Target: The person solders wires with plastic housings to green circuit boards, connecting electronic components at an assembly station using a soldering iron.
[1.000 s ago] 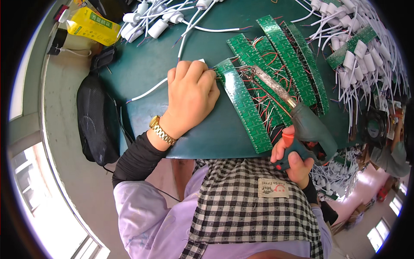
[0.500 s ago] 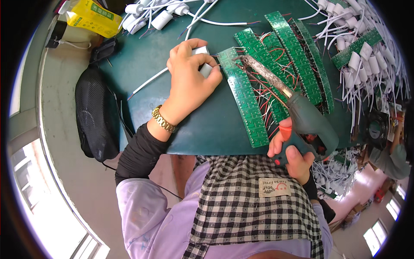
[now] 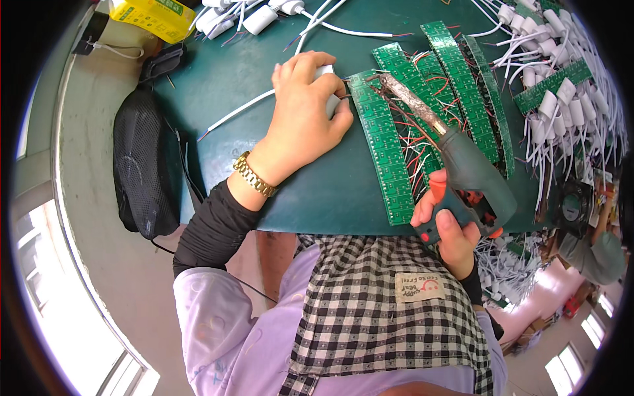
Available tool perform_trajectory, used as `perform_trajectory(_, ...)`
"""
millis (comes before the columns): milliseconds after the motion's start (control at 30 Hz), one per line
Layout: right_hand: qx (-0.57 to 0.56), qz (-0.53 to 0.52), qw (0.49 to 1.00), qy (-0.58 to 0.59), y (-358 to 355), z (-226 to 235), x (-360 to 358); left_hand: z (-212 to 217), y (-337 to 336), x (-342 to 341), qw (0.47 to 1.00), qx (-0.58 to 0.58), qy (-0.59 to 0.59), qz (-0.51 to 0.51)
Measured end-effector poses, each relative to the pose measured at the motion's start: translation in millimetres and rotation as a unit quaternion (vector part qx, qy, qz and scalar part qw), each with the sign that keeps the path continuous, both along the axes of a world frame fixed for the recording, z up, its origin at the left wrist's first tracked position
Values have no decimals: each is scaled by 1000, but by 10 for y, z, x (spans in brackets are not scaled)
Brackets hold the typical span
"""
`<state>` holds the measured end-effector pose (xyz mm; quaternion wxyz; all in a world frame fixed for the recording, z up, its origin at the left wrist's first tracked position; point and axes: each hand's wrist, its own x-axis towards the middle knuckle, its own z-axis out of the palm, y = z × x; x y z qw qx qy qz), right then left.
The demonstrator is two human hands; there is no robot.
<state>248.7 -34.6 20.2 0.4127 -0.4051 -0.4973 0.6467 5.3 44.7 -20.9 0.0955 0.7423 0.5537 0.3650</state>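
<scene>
My left hand is closed around a white cylindrical cable connector, partly hidden by the fingers. A white cable runs out to its left, and short thin wires reach from it to the nearest green circuit board strip. In my right hand is a dark soldering gun with an orange-red trigger. Its discoloured metal barrel slants up and left, and the tip is over the far end of that strip. Whether the tip touches the board or wires, I cannot tell.
More green board strips with red and white wires lie to the right. White connectors with cables are heaped at the far right; others lie at the back. A yellow bottle and black mesh bag stand left.
The view has shifted slightly, so the table and boards appear a little further right. Both hands keep their grips, and the soldering tip remains at the strip's far end.
</scene>
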Motion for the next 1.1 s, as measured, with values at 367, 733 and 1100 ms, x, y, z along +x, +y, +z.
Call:
perform_trajectory(367,11,31,999,-19,14,24,20,7,18,-68,999,-45,4,6)
perform_trajectory(733,19,41,999,-31,51,77,42,179,-12,-51,998,-15,59,4)
perform_trajectory(1100,3,39,997,-60,73,62,-13,22,39,-7,995,42,91,15)
